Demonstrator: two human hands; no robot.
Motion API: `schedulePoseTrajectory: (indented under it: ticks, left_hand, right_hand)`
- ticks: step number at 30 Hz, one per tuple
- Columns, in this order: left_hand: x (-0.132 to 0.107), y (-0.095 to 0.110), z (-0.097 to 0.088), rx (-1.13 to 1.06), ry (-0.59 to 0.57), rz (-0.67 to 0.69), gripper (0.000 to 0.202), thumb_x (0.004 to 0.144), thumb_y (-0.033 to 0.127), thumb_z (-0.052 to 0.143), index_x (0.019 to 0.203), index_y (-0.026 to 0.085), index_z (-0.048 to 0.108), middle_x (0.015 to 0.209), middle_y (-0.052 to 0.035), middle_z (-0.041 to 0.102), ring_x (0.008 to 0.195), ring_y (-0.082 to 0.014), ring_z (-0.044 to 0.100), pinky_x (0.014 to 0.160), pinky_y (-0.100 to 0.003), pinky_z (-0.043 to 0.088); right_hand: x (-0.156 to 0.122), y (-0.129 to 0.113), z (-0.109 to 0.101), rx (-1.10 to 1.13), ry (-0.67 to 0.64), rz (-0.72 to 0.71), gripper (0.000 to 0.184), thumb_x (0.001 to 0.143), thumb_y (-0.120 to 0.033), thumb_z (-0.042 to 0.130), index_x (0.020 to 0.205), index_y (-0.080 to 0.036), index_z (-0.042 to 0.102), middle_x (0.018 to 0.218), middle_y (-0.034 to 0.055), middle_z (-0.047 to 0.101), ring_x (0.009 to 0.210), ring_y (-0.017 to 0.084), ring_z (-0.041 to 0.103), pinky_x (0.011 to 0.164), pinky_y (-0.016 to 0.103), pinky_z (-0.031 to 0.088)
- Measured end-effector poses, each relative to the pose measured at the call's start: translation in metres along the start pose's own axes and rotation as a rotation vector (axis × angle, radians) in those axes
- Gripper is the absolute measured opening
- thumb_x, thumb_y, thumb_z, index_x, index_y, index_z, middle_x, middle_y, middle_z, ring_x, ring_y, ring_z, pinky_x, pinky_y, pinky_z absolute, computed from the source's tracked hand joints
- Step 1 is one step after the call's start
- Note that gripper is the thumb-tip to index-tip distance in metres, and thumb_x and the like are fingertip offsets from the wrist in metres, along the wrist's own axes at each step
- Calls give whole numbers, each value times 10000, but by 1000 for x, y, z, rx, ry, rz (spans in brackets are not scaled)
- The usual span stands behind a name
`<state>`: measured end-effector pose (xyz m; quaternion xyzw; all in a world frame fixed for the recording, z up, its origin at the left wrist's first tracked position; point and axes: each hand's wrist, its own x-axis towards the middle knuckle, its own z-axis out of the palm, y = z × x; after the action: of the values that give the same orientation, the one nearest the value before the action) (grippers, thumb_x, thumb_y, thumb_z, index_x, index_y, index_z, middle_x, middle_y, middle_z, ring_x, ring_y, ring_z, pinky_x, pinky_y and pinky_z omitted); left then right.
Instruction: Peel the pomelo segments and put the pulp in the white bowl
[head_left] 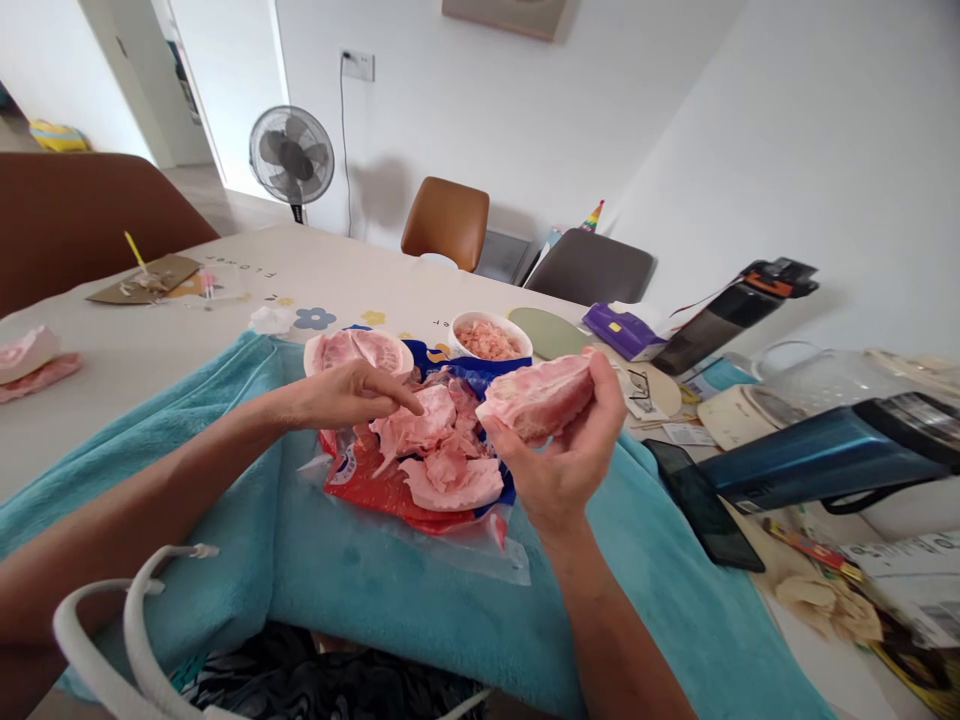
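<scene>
In my right hand [562,460] is a large peeled pomelo chunk [541,395], gripped between thumb and fingers, with pale membrane on its side. My left hand [356,393] hovers over a heap of pomelo peel and membrane [427,415], its index finger stretched out towards the scraps and the other fingers partly curled. Nothing shows in it. The heap lies on a red and blue plastic bag [367,490]. Just behind my left hand sits a pomelo half in its rind [337,350]. A white bowl [455,328] of loosened pink pulp [489,340] stands behind the bag.
A teal towel [360,580] lies under the bag. To the right are a phone [701,505], a blue bottle [817,455], a dark bottle [720,320], glasses [640,388] and a purple tissue pack [621,330]. More pomelo peel [34,358] lies at far left.
</scene>
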<state>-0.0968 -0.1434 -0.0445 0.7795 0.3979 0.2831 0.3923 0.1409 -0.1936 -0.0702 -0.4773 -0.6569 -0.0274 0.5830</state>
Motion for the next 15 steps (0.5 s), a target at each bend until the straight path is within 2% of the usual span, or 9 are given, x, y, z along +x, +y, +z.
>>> schedulePoseTrajectory:
  ticks: [2,4,7,10,13,15]
  left_hand:
    - [3,0,1,-18,-18,-15,238,743,257,588,851,247,799,697,-2,733,666,-150,652,636,-218,508]
    - [6,-2,3,-34,48,12,228,764,253,584,849,237,795,840,-17,762,820,-180,680,755,-247,518]
    - [6,-9,9,-18,96,45,234,779,242,578,891,238,784,873,-21,761,825,-189,683,758,-267,518]
    - [4,-14,12,143,-29,45,269,799,216,538,936,237,768,884,-22,750,809,-180,675,718,-258,503]
    - [2,-17,14,450,-160,59,253,807,181,524,876,221,765,890,-44,730,817,-189,660,745,-281,478]
    - [1,-17,16,628,-195,84,234,815,172,532,832,211,762,945,-71,711,883,-217,653,765,-307,466]
  right_hand:
    - [-1,0,1,20,-18,4,862,749,-439,661,1449,-223,209,1457,156,305,1397,346,306,1110,582,317]
    - [-3,0,4,20,-38,14,854,750,-437,655,1447,-228,207,1453,154,311,1393,338,316,1110,577,322]
    - [-7,-1,9,12,-87,29,862,742,-424,665,1446,-233,204,1456,151,319,1391,330,323,1104,566,340]
    - [-11,-2,12,49,-113,24,878,711,-396,712,1433,-222,245,1450,150,337,1386,328,329,1118,552,329]
    - [-13,-1,15,84,-130,17,876,695,-369,734,1425,-224,271,1440,143,358,1375,330,342,1120,555,324]
    - [-14,1,17,76,-144,26,868,700,-368,728,1425,-233,270,1439,138,360,1370,332,348,1108,560,337]
